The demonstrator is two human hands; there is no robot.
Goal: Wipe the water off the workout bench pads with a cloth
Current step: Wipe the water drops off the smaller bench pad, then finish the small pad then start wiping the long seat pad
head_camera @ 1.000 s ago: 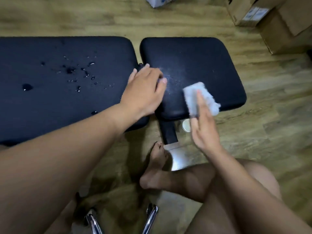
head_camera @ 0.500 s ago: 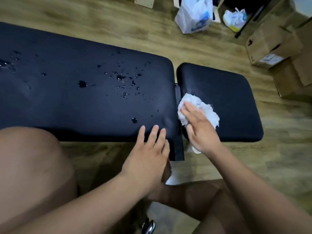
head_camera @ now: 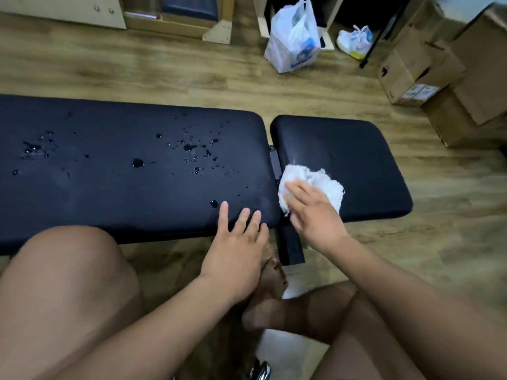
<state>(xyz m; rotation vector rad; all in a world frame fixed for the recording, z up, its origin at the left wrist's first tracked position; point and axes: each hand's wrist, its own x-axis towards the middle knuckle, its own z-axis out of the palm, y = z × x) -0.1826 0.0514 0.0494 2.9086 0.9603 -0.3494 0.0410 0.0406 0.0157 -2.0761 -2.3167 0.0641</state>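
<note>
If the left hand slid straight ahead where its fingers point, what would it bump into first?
Likely the small water drops just ahead of the left hand on the long pad.

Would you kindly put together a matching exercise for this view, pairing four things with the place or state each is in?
Column 1
1. long pad
2. short pad
3. cloth
4. left hand

Column 2
A. pressed under the fingers of the right hand
B. dotted with water drops
C. fingers straight, resting on the long pad's near edge
D. bears the cloth, no drops visible

Pairs: 1-B, 2-D, 3-A, 4-C
</note>
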